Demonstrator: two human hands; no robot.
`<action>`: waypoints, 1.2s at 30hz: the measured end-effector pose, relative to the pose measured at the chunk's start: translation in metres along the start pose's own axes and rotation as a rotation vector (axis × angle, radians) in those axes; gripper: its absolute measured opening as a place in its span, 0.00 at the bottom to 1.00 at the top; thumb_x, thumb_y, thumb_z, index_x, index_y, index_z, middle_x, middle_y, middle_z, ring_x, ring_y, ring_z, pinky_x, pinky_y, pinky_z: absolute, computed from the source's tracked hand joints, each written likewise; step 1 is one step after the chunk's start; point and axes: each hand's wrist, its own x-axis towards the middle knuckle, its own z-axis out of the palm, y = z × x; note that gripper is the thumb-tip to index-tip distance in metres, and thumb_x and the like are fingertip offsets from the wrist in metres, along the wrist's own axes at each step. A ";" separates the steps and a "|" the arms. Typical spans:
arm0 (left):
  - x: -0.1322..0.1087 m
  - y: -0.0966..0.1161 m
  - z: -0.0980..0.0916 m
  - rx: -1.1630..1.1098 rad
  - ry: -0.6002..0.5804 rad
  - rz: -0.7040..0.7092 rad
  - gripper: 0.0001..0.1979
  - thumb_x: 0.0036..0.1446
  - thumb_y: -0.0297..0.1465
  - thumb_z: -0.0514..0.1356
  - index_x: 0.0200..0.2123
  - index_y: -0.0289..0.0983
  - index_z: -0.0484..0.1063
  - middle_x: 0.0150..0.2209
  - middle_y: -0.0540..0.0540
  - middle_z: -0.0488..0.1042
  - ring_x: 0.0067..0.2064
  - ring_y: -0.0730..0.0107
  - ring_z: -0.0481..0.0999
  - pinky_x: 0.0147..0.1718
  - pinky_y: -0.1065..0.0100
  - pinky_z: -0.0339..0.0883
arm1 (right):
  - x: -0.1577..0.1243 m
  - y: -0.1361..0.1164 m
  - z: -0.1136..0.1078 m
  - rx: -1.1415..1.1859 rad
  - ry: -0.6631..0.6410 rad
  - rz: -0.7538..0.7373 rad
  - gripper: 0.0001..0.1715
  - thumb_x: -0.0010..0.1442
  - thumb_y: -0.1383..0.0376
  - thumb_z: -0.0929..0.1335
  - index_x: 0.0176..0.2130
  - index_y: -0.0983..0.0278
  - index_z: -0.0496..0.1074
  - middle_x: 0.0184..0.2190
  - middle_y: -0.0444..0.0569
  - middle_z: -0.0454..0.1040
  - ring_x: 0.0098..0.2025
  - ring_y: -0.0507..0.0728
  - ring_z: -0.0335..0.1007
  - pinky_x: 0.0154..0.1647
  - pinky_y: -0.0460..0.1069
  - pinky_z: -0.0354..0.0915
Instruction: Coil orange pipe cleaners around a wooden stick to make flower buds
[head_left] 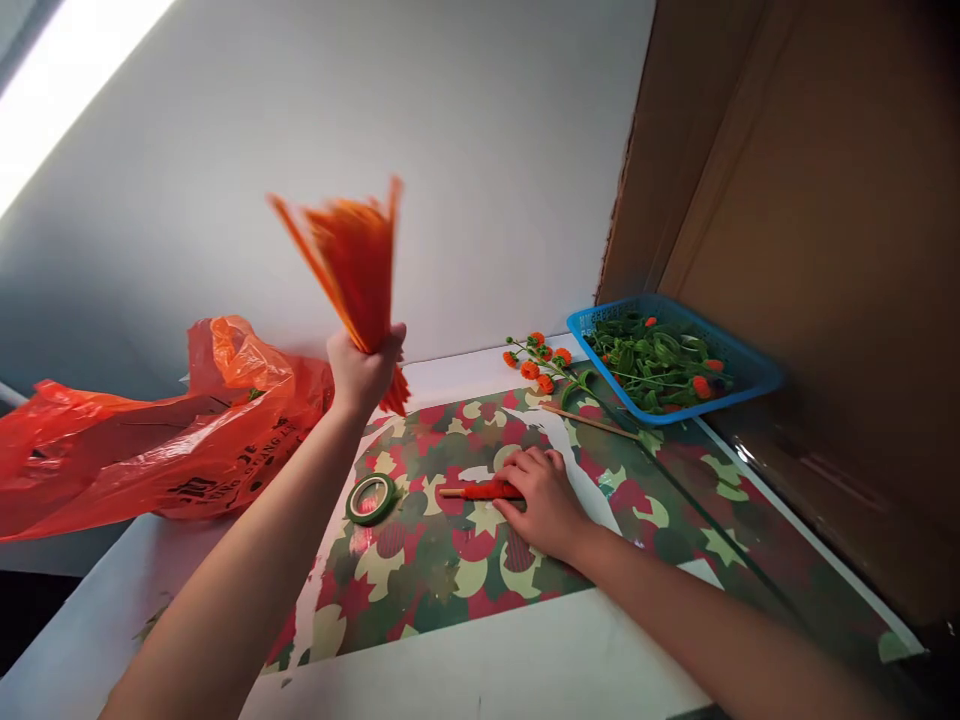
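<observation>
My left hand (pixel 365 375) is raised above the table, closed around a bundle of orange pipe cleaners (pixel 360 255). The bundle fans out at its top, slightly blurred, and shorter ends poke out below the fist. On the patterned mat, my right hand (pixel 546 500) lies over a wooden stick (pixel 451 492) wrapped in orange-red fuzzy material (pixel 487 491). Its thumb and fingers are on either side of the stick, whose right end is hidden under the palm. Left of the stick lies a roll of green tape (pixel 371 498).
A crinkled red plastic bag (pixel 225 440) stands at the left. Behind my right hand lie a stem of orange pompom flowers (pixel 531 370) and a thin stick (pixel 592 422). A blue basket (pixel 645 412) holds green leafy stems. Cardboard (pixel 810 250) rises at the right.
</observation>
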 end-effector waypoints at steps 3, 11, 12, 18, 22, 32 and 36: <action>0.005 0.011 0.001 -0.503 -0.092 -0.102 0.08 0.48 0.35 0.56 0.25 0.39 0.60 0.16 0.56 0.61 0.18 0.75 0.63 0.21 0.70 0.62 | -0.001 -0.004 -0.002 0.034 0.076 -0.010 0.13 0.54 0.66 0.70 0.42 0.63 0.71 0.43 0.52 0.71 0.46 0.61 0.64 0.48 0.57 0.52; -0.043 -0.012 0.022 -0.572 -0.267 -0.277 0.08 0.45 0.33 0.61 0.24 0.37 0.64 0.17 0.53 0.67 0.21 0.73 0.68 0.25 0.69 0.65 | 0.000 -0.007 -0.003 0.083 0.128 -0.015 0.10 0.55 0.68 0.68 0.40 0.62 0.71 0.42 0.51 0.70 0.45 0.60 0.65 0.47 0.56 0.56; -0.047 -0.016 0.022 -0.563 -0.273 -0.289 0.08 0.45 0.33 0.60 0.24 0.37 0.64 0.18 0.53 0.67 0.22 0.72 0.69 0.25 0.68 0.66 | -0.001 -0.006 -0.003 0.089 0.132 -0.020 0.11 0.54 0.68 0.67 0.40 0.62 0.71 0.42 0.51 0.70 0.45 0.60 0.65 0.47 0.56 0.57; -0.057 -0.022 0.018 -0.546 -0.293 -0.316 0.09 0.47 0.36 0.59 0.25 0.37 0.64 0.18 0.52 0.68 0.22 0.70 0.70 0.26 0.67 0.66 | 0.027 -0.024 -0.020 0.179 0.206 -0.107 0.20 0.54 0.65 0.68 0.48 0.60 0.66 0.49 0.53 0.68 0.52 0.63 0.63 0.53 0.58 0.60; -0.057 -0.015 0.018 -0.551 -0.320 -0.319 0.09 0.44 0.35 0.60 0.25 0.37 0.64 0.19 0.52 0.69 0.23 0.70 0.71 0.27 0.67 0.66 | 0.108 -0.061 -0.068 0.167 0.346 -0.290 0.34 0.56 0.56 0.68 0.58 0.61 0.55 0.56 0.56 0.62 0.59 0.62 0.56 0.59 0.58 0.56; -0.042 -0.007 0.007 -0.527 -0.363 -0.300 0.09 0.43 0.35 0.62 0.25 0.36 0.67 0.21 0.51 0.69 0.25 0.69 0.71 0.28 0.66 0.66 | 0.237 -0.125 -0.118 0.249 0.005 -0.438 0.30 0.64 0.45 0.56 0.32 0.68 0.66 0.37 0.52 0.71 0.43 0.54 0.67 0.45 0.49 0.60; -0.035 -0.009 0.006 -0.542 -0.344 -0.286 0.08 0.43 0.34 0.62 0.25 0.36 0.67 0.20 0.52 0.68 0.24 0.70 0.69 0.27 0.67 0.65 | 0.227 -0.137 -0.116 0.218 -0.089 -0.488 0.31 0.64 0.45 0.56 0.23 0.66 0.58 0.27 0.47 0.67 0.34 0.50 0.65 0.35 0.45 0.56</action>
